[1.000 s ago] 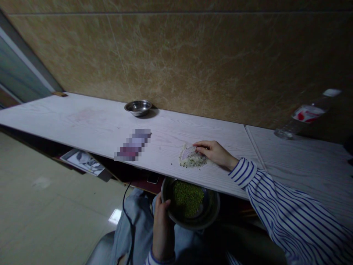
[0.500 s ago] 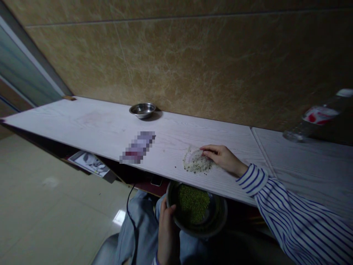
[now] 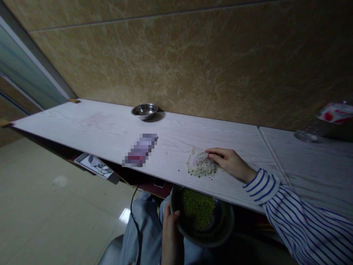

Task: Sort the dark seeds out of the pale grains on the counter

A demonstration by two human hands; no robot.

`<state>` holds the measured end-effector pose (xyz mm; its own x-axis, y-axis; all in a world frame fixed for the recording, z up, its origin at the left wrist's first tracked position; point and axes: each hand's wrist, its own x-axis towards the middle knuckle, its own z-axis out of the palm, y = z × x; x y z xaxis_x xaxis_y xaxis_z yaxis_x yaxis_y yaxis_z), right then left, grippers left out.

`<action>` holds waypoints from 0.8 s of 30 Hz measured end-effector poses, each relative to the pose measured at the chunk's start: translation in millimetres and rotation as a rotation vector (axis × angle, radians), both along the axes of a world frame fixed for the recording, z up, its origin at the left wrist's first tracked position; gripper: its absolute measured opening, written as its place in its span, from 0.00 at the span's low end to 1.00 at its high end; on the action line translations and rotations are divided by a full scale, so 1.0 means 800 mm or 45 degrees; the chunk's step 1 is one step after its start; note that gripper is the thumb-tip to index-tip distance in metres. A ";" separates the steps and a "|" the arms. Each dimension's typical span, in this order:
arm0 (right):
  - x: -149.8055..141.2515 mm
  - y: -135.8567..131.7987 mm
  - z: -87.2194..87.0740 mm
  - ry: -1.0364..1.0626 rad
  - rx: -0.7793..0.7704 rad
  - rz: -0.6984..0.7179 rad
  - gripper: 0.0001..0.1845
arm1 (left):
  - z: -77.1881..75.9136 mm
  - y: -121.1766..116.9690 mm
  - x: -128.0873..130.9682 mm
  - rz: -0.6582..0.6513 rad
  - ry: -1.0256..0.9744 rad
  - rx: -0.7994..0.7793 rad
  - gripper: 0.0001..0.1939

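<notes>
My left hand (image 3: 171, 228) grips the rim of a metal bowl (image 3: 231, 224) on my lap, below the table's front edge. Green beans (image 3: 199, 209), apparently mung beans, lie in that bowl. On the white table, my right hand (image 3: 230, 162) rests at the right side of a thin spread of pale grains mixed with green beans (image 3: 202, 167). Its thumb and index finger are pinched together over the spread. Whatever is between those fingertips, if anything, is too small to make out.
A small steel bowl (image 3: 145, 111) stands near the wall. Left of the grains lies a blurred-out flat object (image 3: 141, 150). A clear plastic bottle (image 3: 311, 134) is at the far right. Below the tabletop are a shelf with a phone (image 3: 160, 182) and a dangling cable (image 3: 131, 206).
The whole view has shifted slightly, so everything sits a bit further right and lower. My right hand stays pinched at the grains, and my left hand keeps holding the bowl.
</notes>
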<state>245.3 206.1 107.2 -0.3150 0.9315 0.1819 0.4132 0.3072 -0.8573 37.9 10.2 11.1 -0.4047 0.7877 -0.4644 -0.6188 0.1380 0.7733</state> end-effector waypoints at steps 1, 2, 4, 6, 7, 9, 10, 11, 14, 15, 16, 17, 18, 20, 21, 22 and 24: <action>0.000 0.000 -0.001 -0.002 0.003 0.000 0.13 | 0.000 0.000 0.000 -0.004 -0.024 0.004 0.27; 0.001 0.000 -0.002 -0.004 0.007 -0.001 0.13 | -0.001 0.001 0.000 -0.009 -0.040 0.009 0.27; 0.001 0.000 -0.003 -0.003 0.012 -0.005 0.14 | -0.002 0.001 -0.001 -0.018 -0.037 0.013 0.28; 0.003 0.000 -0.004 0.007 0.012 -0.010 0.14 | -0.004 0.002 -0.002 -0.024 -0.024 0.016 0.29; 0.003 0.000 -0.004 0.012 0.010 -0.012 0.14 | -0.004 0.003 -0.002 -0.024 -0.026 0.016 0.29; 0.006 0.000 -0.004 0.017 0.005 -0.017 0.15 | -0.007 0.004 -0.002 -0.016 -0.049 0.002 0.27; 0.007 0.000 -0.004 0.017 0.004 -0.023 0.15 | -0.008 0.005 -0.002 -0.011 -0.058 -0.005 0.25; 0.007 0.000 -0.004 0.016 0.003 -0.029 0.15 | -0.009 0.006 -0.002 -0.007 -0.064 -0.009 0.24; 0.009 -0.002 -0.002 0.021 0.006 -0.046 0.16 | -0.012 0.012 -0.003 -0.017 -0.077 -0.040 0.22; 0.009 -0.003 -0.002 0.020 0.008 -0.047 0.16 | -0.013 0.014 -0.005 -0.022 -0.079 -0.058 0.23; 0.008 -0.003 -0.001 0.018 0.010 -0.046 0.16 | -0.015 0.016 -0.007 -0.025 -0.079 -0.075 0.23; 0.008 -0.004 -0.001 0.015 0.014 -0.047 0.16 | -0.016 0.017 -0.009 -0.023 -0.072 -0.090 0.23; 0.007 -0.004 0.000 0.014 0.017 -0.050 0.16 | -0.017 0.018 -0.011 -0.018 -0.056 -0.098 0.23; 0.006 -0.005 0.000 0.018 0.014 -0.059 0.16 | -0.020 0.020 -0.015 -0.007 -0.018 -0.101 0.23; 0.006 -0.005 -0.001 0.022 0.011 -0.066 0.17 | -0.022 0.020 -0.017 -0.004 -0.010 -0.106 0.23; 0.006 -0.005 -0.001 0.026 0.007 -0.072 0.17 | -0.023 0.020 -0.019 -0.004 -0.010 -0.113 0.23; 0.006 -0.006 -0.002 0.030 0.005 -0.084 0.17 | -0.025 0.020 -0.022 -0.001 -0.025 -0.126 0.24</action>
